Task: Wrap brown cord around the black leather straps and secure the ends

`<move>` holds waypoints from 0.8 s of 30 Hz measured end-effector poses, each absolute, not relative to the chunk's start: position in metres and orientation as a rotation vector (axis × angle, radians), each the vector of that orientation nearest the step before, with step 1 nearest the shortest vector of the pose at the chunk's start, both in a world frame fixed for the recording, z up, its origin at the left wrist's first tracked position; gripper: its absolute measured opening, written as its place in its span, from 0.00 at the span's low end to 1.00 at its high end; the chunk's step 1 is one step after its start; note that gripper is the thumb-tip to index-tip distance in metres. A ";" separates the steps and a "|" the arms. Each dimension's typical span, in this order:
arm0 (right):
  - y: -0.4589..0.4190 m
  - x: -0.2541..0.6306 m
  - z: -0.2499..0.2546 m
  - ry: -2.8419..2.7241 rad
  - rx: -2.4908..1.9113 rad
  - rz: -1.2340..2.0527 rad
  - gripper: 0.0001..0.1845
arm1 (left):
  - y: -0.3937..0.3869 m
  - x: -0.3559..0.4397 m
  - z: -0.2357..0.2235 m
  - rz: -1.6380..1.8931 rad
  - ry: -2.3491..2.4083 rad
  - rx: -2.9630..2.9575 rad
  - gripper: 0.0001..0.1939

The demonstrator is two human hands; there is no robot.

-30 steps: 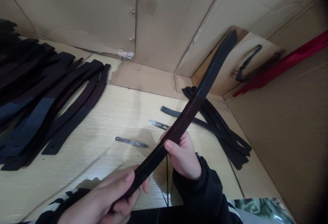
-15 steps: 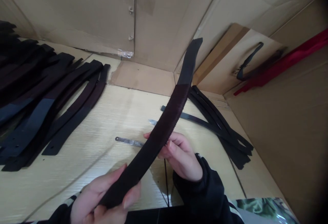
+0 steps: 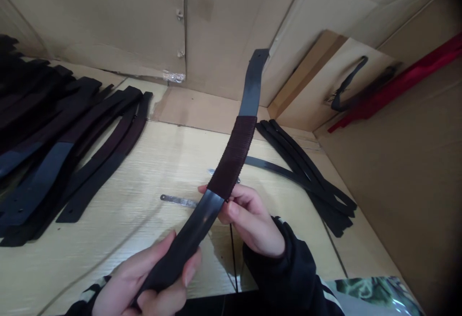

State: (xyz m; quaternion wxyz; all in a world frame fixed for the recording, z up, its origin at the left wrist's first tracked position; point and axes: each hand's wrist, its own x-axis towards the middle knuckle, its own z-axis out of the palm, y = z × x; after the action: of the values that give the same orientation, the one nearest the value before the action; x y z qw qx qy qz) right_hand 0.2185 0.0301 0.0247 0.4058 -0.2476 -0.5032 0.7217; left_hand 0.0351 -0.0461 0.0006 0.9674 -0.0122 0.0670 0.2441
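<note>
A long curved black strip [image 3: 191, 224] slants up across the middle, and tightly wound dark red-brown cord [image 3: 233, 157] covers its centre section. My left hand [image 3: 144, 277] is closed around the lower end. The fingers of my right hand [image 3: 252, 217] reach behind the strip, with the thumb pinched at its right edge where the winding stops. Whether a loose cord end is in that pinch cannot be made out. Under the strip, a thin metal blade [image 3: 178, 201] lies on the table, partly hidden. Just beyond the right fingers shows the pointed tip of another small blade [image 3: 210, 172].
Many similar wrapped strips [image 3: 65, 157] are piled at the left. Several black strips [image 3: 306, 176] lie crossed at the right. Cardboard walls [image 3: 224, 32] enclose the table [image 3: 144, 176], with a paper bag [image 3: 342, 80] and a red strip [image 3: 404, 87] at the right.
The strip has turned in my hands, so its broad, shiny face and the lower edge of the winding now show. Its top end has swung slightly left. Both hands keep nearly the same places.
</note>
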 end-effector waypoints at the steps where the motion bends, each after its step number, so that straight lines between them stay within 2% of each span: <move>1: 0.030 0.218 0.025 -1.252 -0.617 1.827 0.14 | -0.045 0.034 0.002 0.470 0.164 0.016 0.19; 4: 0.029 0.216 0.024 -1.224 -0.538 1.850 0.09 | -0.042 0.028 0.004 0.477 0.300 0.177 0.20; 9: 0.028 0.216 0.020 -1.234 -0.492 1.860 0.09 | -0.048 0.022 0.004 0.576 0.539 0.451 0.24; 13: 0.029 0.215 0.017 -1.217 -0.626 1.805 0.08 | -0.052 0.029 0.008 0.716 1.174 0.715 0.21; 16: 0.029 0.214 0.015 -1.260 -0.693 1.689 0.11 | -0.048 0.036 0.005 0.823 1.474 1.216 0.18; 20: 0.029 0.213 0.016 -1.197 -0.841 1.572 0.09 | -0.040 0.041 0.003 0.944 1.588 1.755 0.12; 22: 0.030 0.213 0.020 -1.225 -0.797 1.587 0.08 | -0.037 0.039 0.007 0.856 1.515 1.750 0.11; 24: 0.030 0.214 0.024 -1.302 -0.674 1.625 0.08 | -0.036 0.036 0.013 0.681 1.302 1.574 0.15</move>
State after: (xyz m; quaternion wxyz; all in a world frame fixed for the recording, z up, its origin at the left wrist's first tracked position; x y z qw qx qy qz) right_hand 0.2140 0.0299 0.0240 0.4586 -0.2735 -0.5287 0.6598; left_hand 0.0356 -0.0358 0.0135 0.4743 0.6437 0.5322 0.2784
